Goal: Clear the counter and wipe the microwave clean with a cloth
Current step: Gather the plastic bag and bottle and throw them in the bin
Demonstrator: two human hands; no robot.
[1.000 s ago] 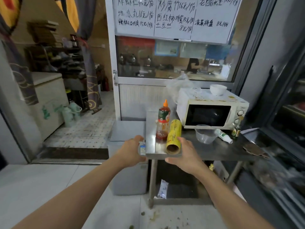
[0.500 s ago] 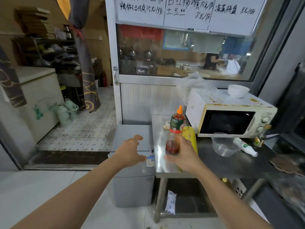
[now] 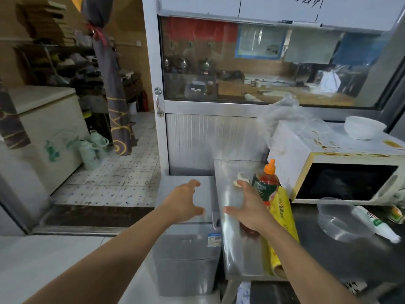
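Microwave [image 3: 341,172] set at the back right of the table [image 3: 238,244], against the wall. Bowl [image 3: 363,127] and plastic bag [image 3: 285,119] placed on the microwave top, bag to the left. Sauce bottle [image 3: 266,185] stood before the microwave's left corner; wrap roll [image 3: 282,218] laid just right of it, running toward the front edge. Clear bowl [image 3: 341,220] set before the microwave door, a small bottle [image 3: 377,224] lying to its right. Low cabinet [image 3: 188,238] positioned left of the table.

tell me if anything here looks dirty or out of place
Yes. The white microwave's top carries brown-orange stains along its front edge, a crumpled clear plastic bag and a white bowl sit on it, and a white tube lies tipped over on the steel counter.
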